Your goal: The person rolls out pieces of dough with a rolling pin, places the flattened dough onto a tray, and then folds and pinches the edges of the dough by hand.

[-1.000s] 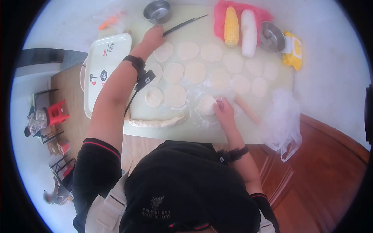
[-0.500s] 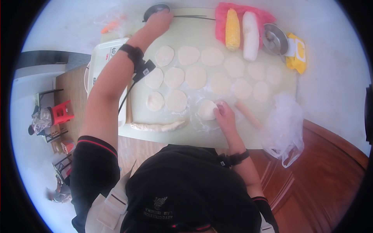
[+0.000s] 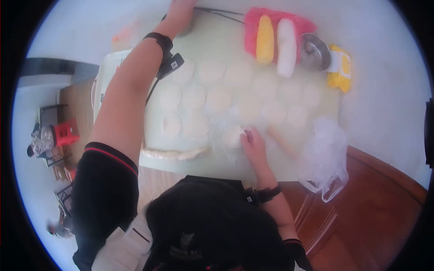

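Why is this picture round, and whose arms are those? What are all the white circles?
One camera sits on a person's head and looks down, so the picture bends into a circle. The arms are that person's own. On and around the pale board lie flat white dough circles, a dough rope, a wooden rolling pin, a yellow corn cob and a clear plastic bag. The right hand rests its fingertips on one small dough piece. The left hand reaches to the board's far edge; what it touches is hidden.

Pale round dough disc (image 3: 231,135) flat on cutting board (image 3: 217,40).
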